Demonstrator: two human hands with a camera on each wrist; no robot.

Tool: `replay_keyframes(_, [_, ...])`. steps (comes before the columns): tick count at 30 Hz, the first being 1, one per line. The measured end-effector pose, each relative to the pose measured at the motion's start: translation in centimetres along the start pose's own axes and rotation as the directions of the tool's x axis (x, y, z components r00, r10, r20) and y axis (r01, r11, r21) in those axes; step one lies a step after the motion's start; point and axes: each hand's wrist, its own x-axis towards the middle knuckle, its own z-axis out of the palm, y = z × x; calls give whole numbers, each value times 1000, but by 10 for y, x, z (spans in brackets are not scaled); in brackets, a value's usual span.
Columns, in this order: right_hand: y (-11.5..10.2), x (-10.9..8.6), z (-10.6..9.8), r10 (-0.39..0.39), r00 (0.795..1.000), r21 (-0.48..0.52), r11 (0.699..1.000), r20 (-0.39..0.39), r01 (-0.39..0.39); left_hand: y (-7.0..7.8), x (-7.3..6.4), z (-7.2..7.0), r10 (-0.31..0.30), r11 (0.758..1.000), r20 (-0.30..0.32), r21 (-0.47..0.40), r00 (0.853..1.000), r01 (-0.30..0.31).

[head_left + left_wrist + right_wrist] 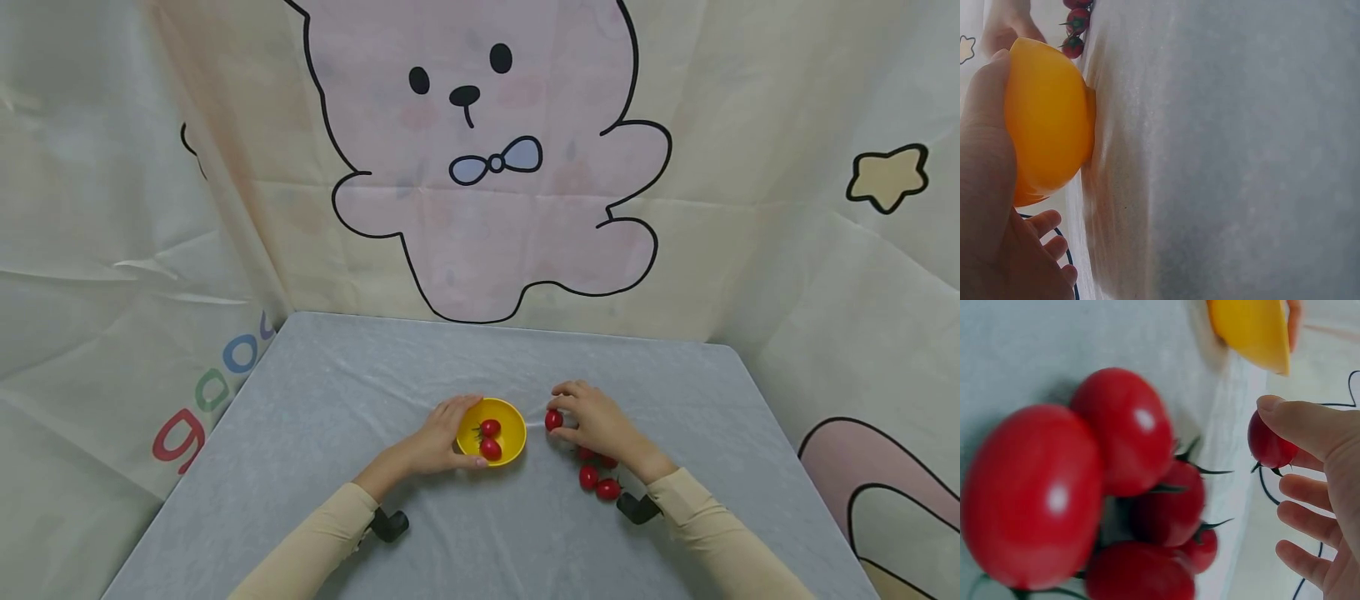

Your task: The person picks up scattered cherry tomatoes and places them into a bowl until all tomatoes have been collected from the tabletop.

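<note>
My left hand (438,442) holds a small yellow bowl (513,427) at its side, thumb near the front and fingers at the back rim. Two red cherry tomatoes (491,449) with green stems lie inside it. To the bowl's right, my right hand (598,421) pinches another cherry tomato (1270,440) between thumb and forefinger, its other fingers spread loosely. That tomato is off the cloth in the right wrist view. Below this hand several loose cherry tomatoes (588,477) sit in a cluster, some partly hidden by the hand in the head view.
A grey-blue cloth (465,542) covers the table. Behind it hangs a pale curtain with a pink cartoon bear (480,242); more printed fabric stands on both sides. Each wrist carries a black camera mount (637,507).
</note>
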Motion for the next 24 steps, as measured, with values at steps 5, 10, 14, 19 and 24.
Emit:
replay_keyframes(5, [-4,3,-8,-12,999,-1,1000,-51,12,2,-1,-1,-4,1000,4,-1,1000,4])
replay_keyframes(10, [-10,7,-16,-25,998,2,1000,-61,25,2,-1,-1,-4,1000,2,0,1000,4])
replay_keyframes(14, [-14,9,-19,-34,998,4,999,-54,34,3,-1,-1,-6,1000,2,0,1000,6])
replay_keyframes(19, [-21,11,-23,-42,998,-6,999,-47,42,3,-1,-1,-9,1000,1,1,1000,9])
replay_keyframes(24, [-29,15,-26,-61,996,5,998,-57,62,3,-1,0,-9,1000,-1,6,1000,9])
